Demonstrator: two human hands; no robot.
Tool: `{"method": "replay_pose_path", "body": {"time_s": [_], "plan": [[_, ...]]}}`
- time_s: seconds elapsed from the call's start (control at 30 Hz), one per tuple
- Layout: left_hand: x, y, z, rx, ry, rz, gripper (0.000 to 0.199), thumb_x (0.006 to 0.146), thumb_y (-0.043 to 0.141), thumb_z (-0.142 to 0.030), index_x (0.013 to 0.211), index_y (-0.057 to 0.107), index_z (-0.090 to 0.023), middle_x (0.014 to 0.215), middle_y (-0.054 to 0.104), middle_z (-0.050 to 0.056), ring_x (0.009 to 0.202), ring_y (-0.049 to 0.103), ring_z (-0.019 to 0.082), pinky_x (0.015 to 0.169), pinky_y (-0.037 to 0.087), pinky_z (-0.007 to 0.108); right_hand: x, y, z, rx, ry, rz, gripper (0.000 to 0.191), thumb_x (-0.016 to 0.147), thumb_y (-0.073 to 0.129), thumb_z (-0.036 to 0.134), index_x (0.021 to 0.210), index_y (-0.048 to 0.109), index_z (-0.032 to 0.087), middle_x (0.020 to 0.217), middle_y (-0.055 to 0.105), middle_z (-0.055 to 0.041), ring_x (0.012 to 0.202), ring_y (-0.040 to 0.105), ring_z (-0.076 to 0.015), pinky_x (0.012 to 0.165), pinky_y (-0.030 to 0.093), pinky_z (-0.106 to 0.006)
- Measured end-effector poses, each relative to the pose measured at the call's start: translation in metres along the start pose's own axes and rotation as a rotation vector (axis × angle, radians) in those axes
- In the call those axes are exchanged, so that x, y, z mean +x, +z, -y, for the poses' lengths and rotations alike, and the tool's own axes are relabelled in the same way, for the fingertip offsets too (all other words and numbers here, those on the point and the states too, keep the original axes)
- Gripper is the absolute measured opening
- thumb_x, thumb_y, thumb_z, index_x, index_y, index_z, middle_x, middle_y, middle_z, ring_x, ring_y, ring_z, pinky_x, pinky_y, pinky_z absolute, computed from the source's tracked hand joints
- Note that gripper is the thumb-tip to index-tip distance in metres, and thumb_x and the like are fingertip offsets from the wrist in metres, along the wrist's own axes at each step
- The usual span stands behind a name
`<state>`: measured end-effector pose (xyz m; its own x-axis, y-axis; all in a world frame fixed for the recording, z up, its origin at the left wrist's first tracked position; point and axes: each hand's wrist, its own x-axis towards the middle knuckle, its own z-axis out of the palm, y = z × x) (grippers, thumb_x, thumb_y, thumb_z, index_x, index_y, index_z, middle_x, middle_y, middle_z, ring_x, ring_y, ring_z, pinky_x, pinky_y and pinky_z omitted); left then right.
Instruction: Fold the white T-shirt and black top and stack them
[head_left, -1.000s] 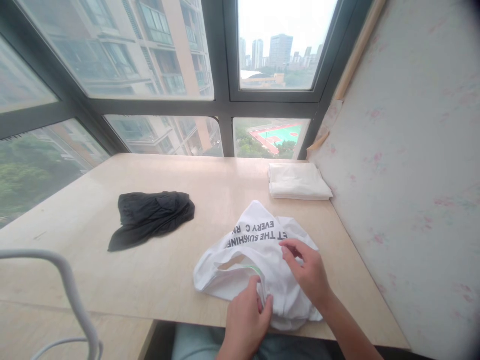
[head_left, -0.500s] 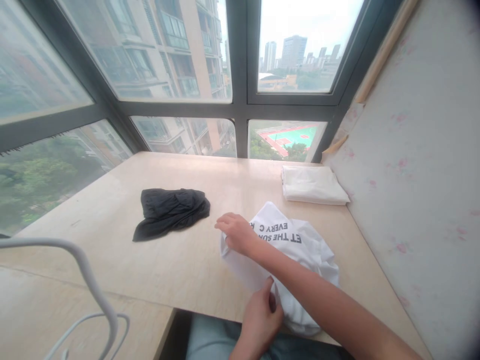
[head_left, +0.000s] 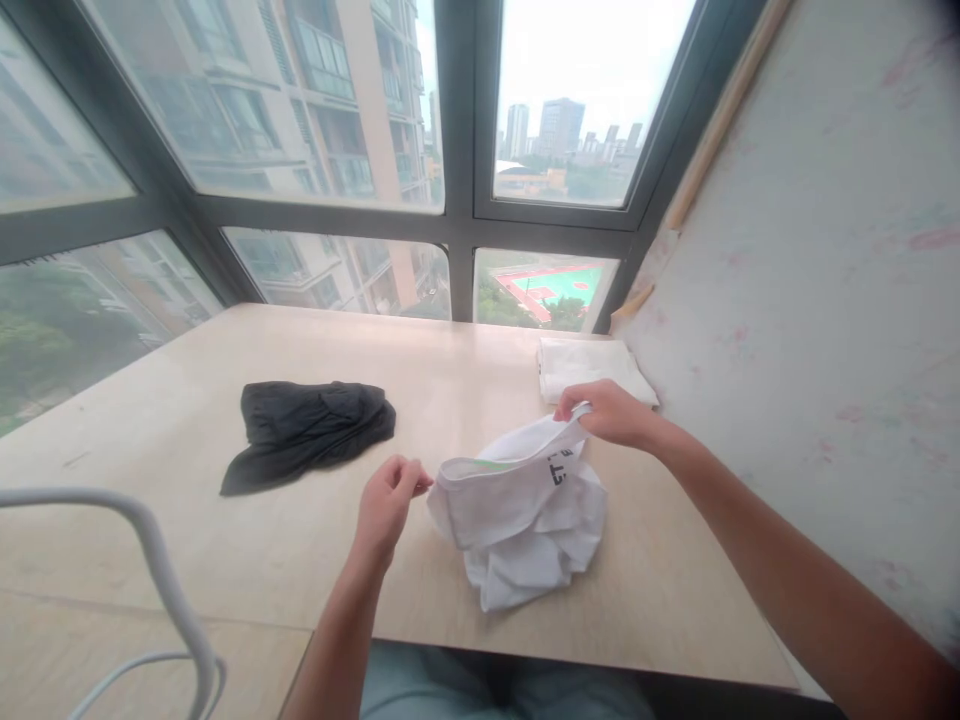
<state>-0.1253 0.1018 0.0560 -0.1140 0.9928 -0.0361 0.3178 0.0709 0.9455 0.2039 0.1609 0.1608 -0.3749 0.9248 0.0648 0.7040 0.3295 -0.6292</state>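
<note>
A white cloth garment (head_left: 525, 510) with black lettering lies bunched near the table's front, its upper edge lifted and stretched between my hands. My right hand (head_left: 611, 412) is closed on the garment's upper right edge, close to the folded white cloth. At the upper left corner, my left hand (head_left: 394, 495) pinches the garment with fingertips together. Part of the lettering is hidden in the folds.
A crumpled black cloth (head_left: 311, 425) lies on the wooden table (head_left: 247, 560) at the left. A folded white cloth (head_left: 589, 368) sits at the back right by the patterned wall. A thick white cable (head_left: 161, 560) curves at the front left. Windows stand behind.
My hands have uncrossed and moved apart, the right to the right, the left up and left. The garment's edge is now raised and spread, with less lettering showing. The view has shifted slightly.
</note>
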Motion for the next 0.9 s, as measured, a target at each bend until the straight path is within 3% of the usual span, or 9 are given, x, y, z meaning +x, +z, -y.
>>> {"method": "replay_pose_path", "body": {"time_s": [0.1,0.2,0.3,0.4,0.5,0.57,0.67,0.77,0.9], "plan": [[-0.011,0.014,0.006,-0.059,0.007,0.057,0.036,0.087,0.05,-0.054,0.081,0.055,-0.018,0.08,0.065,0.004,0.079,0.063,0.02,0.075,0.05,0.033,-0.022,0.02,-0.022,-0.12,0.072,0.101,0.032,0.062,0.052,0.006,0.08,0.073,0.023,0.087,0.073,-0.0005,0.083,0.065,-0.0196,0.07,0.045,-0.026],[-0.029,0.032,0.019,0.223,0.073,0.071,0.027,0.087,0.054,-0.047,0.089,0.057,-0.021,0.087,0.065,0.003,0.077,0.061,0.019,0.073,0.046,0.031,-0.038,0.037,-0.038,-0.205,0.125,0.229,0.022,0.067,0.059,0.013,0.08,0.072,0.025,0.079,0.07,-0.001,0.073,0.064,-0.0202,0.062,0.041,-0.026],[-0.044,0.043,0.029,0.498,0.102,0.037,0.022,0.09,0.049,-0.043,0.09,0.055,-0.022,0.09,0.064,0.003,0.079,0.06,0.019,0.071,0.042,0.03,-0.045,0.045,-0.042,-0.348,0.161,0.303,0.017,0.072,0.062,0.021,0.086,0.072,0.025,0.084,0.071,-0.0042,0.078,0.064,-0.0238,0.062,0.04,-0.028],[-0.048,0.047,0.029,0.624,0.036,0.003,0.026,0.092,0.046,-0.048,0.09,0.053,-0.022,0.091,0.064,0.004,0.083,0.06,0.02,0.068,0.037,0.029,-0.044,0.05,-0.037,-0.476,0.127,0.21,0.033,0.075,0.062,0.021,0.107,0.068,0.023,0.104,0.069,-0.0094,0.094,0.063,-0.0282,0.071,0.045,-0.032],[-0.043,0.048,0.026,0.715,-0.043,-0.006,0.031,0.091,0.046,-0.053,0.092,0.052,-0.022,0.094,0.064,0.006,0.082,0.06,0.022,0.063,0.031,0.028,-0.037,0.056,-0.028,-0.496,-0.08,0.068,0.049,0.076,0.058,0.013,0.124,0.059,0.021,0.126,0.061,-0.0128,0.112,0.057,-0.0289,0.088,0.046,-0.038],[-0.038,0.05,0.024,0.73,-0.056,-0.006,0.027,0.09,0.047,-0.048,0.088,0.052,-0.022,0.092,0.062,0.006,0.078,0.058,0.021,0.061,0.026,0.028,-0.03,0.06,-0.025,-0.459,-0.228,0.04,0.053,0.073,0.055,0.006,0.124,0.058,0.021,0.135,0.055,-0.012,0.121,0.051,-0.0275,0.095,0.044,-0.038],[-0.031,0.049,0.022,0.658,0.002,0.019,0.012,0.085,0.05,-0.031,0.079,0.051,-0.022,0.082,0.057,0.002,0.07,0.052,0.017,0.06,0.022,0.029,-0.019,0.063,-0.028,-0.387,-0.279,0.075,0.043,0.07,0.051,0.0,0.105,0.065,0.021,0.126,0.061,-0.0092,0.117,0.054,-0.024,0.094,0.043,-0.035],[-0.024,0.042,0.021,0.563,0.067,0.037,0.008,0.08,0.049,-0.024,0.072,0.048,-0.021,0.076,0.053,-0.001,0.068,0.048,0.015,0.061,0.025,0.028,-0.012,0.059,-0.032,-0.282,-0.147,0.057,0.033,0.073,0.052,0.007,0.099,0.066,0.02,0.109,0.068,-0.0072,0.101,0.06,-0.0217,0.088,0.044,-0.032],[-0.011,0.026,0.016,0.388,0.088,0.027,0.013,0.077,0.046,-0.024,0.067,0.038,-0.022,0.063,0.044,-0.004,0.062,0.043,0.013,0.06,0.03,0.026,-0.009,0.043,-0.027,-0.109,0.029,-0.023,0.015,0.079,0.051,0.022,0.087,0.063,0.019,0.088,0.068,-0.0038,0.077,0.058,-0.0182,0.069,0.042,-0.027]]}}
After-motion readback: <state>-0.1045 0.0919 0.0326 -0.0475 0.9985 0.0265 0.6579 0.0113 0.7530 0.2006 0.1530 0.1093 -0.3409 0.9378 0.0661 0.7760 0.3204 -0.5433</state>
